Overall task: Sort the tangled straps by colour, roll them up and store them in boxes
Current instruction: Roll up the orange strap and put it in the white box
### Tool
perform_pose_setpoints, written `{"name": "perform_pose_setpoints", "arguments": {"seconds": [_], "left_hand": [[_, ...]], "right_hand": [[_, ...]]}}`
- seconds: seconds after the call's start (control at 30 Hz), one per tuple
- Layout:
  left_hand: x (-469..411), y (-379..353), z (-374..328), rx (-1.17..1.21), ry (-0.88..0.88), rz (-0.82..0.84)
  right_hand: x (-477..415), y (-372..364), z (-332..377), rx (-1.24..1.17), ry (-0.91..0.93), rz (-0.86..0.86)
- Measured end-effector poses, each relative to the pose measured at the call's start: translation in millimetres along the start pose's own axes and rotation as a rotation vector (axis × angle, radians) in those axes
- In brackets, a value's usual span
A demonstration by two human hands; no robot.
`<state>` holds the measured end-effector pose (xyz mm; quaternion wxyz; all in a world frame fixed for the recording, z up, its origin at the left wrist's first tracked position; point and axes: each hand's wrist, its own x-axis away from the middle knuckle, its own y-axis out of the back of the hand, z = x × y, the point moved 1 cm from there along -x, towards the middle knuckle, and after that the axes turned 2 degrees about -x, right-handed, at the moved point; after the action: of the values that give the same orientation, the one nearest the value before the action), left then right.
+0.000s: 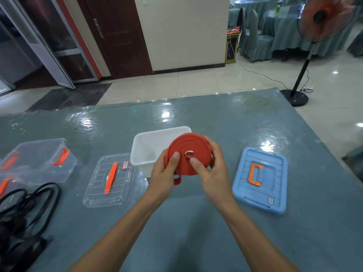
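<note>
**Red strap, coiled, held at white box**

Two hands grip a rolled red strap (188,160) just in front of an open white box (149,146) on a grey-blue table (216,118). The left hand (167,173) presses its thumb on the coil's face. The right hand (211,169) curls round the rim. A blue lid (275,173) lies to the right. To the left are a clear lid (98,189), a clear box (39,160) and tangled black straps (25,209). The lids' small labels (125,165) are too small to read.

Glossy tiled floor (196,83), dark door (117,34)
</note>
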<state>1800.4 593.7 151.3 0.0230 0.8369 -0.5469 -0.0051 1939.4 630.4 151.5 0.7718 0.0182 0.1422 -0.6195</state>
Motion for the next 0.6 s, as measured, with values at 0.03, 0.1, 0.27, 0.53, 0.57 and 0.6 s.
{"name": "perform_pose_setpoints", "arguments": {"seconds": [0.03, 0.1, 0.27, 0.53, 0.57, 0.6], "left_hand": [[-1.8, 5.6, -0.5, -0.043, -0.004, 0.012], [-6.4, 18.7, -5.1, -0.116, -0.023, 0.067], [-15.3, 36.1, -22.8, -0.336, -0.036, 0.306], [-15.7, 36.9, -23.7, -0.333, -0.026, 0.353], [-15.3, 36.3, -23.4, -0.329, -0.026, 0.355], [-15.2, 34.8, -23.8, -0.324, -0.029, 0.344]], "right_hand": [[-1.5, 4.8, -0.3, 0.044, -0.009, 0.033], [-7.3, 16.9, 1.9, 0.170, 0.010, 0.113], [-25.2, 26.9, 18.5, 0.488, 0.112, 0.402], [-24.2, 28.1, 17.2, 0.311, -0.015, 0.540], [-22.9, 27.9, 14.7, 0.268, -0.044, 0.529], [-21.6, 27.3, 12.2, 0.219, -0.070, 0.497]]}}
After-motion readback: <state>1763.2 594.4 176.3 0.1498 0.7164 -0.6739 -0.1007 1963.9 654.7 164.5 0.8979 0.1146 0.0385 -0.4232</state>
